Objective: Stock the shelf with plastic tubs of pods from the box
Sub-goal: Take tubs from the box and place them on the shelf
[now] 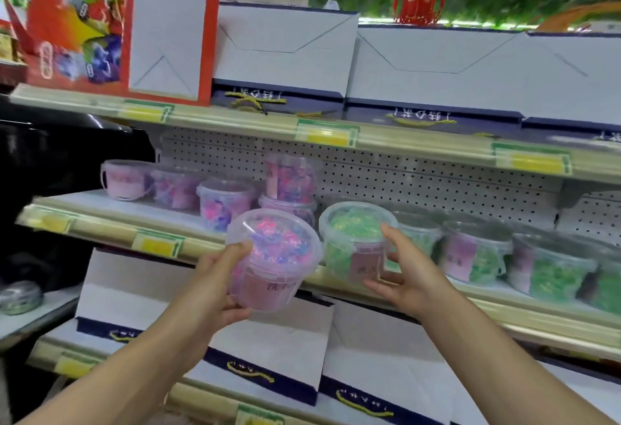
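My left hand (215, 286) grips a clear plastic tub of pink and purple pods (274, 258), tilted toward me in front of the middle shelf (111, 228). My right hand (408, 275) holds a tub of green pods (356, 243) that sits at the shelf's front edge, thumb on its right side and fingers under its front. Several pink and purple tubs (225, 202) stand at the back left of the shelf, one stacked on another (290, 177). More green tubs (477, 249) line the shelf to the right. The box is not in view.
White and navy gift boxes (285, 51) and a red carton (111, 31) fill the top shelf. More white gift boxes (208, 327) lie on the shelf below. Yellow price tags (158, 244) run along the shelf edges. A dark unit (50, 172) stands at the left.
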